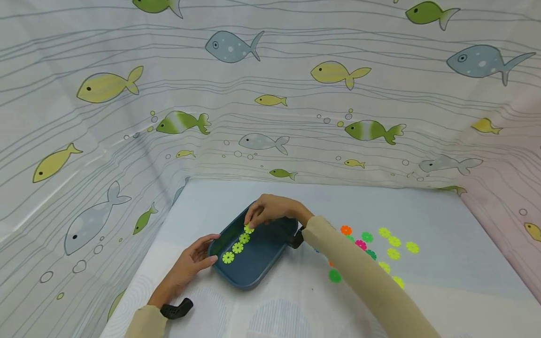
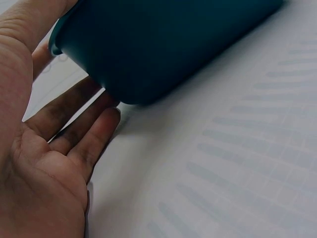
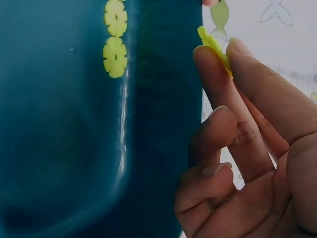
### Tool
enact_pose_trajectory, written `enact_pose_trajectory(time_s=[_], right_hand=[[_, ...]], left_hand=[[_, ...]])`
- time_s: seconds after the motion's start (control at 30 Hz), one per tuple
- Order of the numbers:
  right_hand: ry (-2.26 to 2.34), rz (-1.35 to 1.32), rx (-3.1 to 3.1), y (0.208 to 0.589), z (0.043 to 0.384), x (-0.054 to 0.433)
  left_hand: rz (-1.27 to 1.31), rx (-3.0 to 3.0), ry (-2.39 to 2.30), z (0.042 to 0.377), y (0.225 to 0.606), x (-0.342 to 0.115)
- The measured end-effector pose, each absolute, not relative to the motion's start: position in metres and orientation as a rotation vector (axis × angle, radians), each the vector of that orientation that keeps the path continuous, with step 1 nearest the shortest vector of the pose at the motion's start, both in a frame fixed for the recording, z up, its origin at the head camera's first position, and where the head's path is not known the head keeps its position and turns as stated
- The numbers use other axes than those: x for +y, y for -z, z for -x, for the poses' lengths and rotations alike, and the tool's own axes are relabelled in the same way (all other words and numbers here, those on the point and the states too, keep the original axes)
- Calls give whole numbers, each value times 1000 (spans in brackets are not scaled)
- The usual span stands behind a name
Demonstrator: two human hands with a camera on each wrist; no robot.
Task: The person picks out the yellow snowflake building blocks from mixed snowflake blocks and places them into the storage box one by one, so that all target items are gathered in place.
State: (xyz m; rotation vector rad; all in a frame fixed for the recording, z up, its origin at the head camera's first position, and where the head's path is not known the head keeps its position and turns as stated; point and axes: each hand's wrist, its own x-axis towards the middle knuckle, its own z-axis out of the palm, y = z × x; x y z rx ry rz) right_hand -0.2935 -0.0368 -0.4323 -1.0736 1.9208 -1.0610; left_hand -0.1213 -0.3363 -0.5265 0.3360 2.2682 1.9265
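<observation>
A dark blue plastic tray (image 1: 262, 256) lies slanted on the table. Thumb and fingers of my left hand (image 1: 192, 258) hold its near-left end, and in the left wrist view the fingers meet the tray's outer wall (image 2: 163, 44). Over the far-left side, my right hand (image 1: 270, 210) pinches a yellow-green flower-shaped disc (image 3: 217, 51) between thumb and index finger. Three more such discs lie in a row along the tray's left side, among them the nearest disc (image 1: 228, 257). The right wrist view shows two flat ones, including one disc (image 3: 115, 57) by the wall.
Right of the tray, loose flower discs are scattered: an orange disc (image 1: 346, 230), a pink disc (image 1: 361, 245), a green disc (image 1: 335, 275) and several yellow ones, partly behind the right sleeve (image 1: 359, 267). A fish-patterned sheet (image 1: 296, 155) encloses the table's back and sides.
</observation>
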Motion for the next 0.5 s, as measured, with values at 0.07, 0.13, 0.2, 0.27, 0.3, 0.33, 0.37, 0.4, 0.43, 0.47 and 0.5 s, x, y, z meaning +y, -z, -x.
enact_pose_trajectory(time_s=[0.07, 0.13, 0.2, 0.27, 0.3, 0.33, 0.37, 0.4, 0.43, 0.47, 0.5], right_hand=[[1053, 1074, 1913, 433, 294, -41], [1043, 1085, 1911, 434, 294, -46], [1027, 1096, 1910, 435, 295, -50], [1010, 1112, 1908, 436, 294, -54], [1004, 1114, 1910, 436, 294, -56], [999, 1114, 1912, 436, 294, -58], [998, 1113, 1913, 436, 294, -59], [996, 1111, 1915, 436, 294, -61], [994, 1110, 1919, 436, 294, -62], [992, 1110, 1919, 435, 294, -63], [987, 1110, 1919, 435, 295, -64]], left_hand=[[-341, 2260, -1929, 121, 527, -337], [-349, 2261, -1926, 121, 526, -337], [-339, 2256, -1928, 121, 526, -337], [-337, 2255, -1927, 121, 526, -337], [-339, 2254, -1928, 121, 526, -337], [-333, 2247, -1932, 121, 526, -337], [-332, 2247, -1933, 121, 527, -337], [-332, 2244, -1934, 122, 527, -337], [-326, 2241, -1937, 122, 527, -337], [-322, 2240, -1937, 121, 527, -337], [-315, 2242, -1937, 121, 527, -337]])
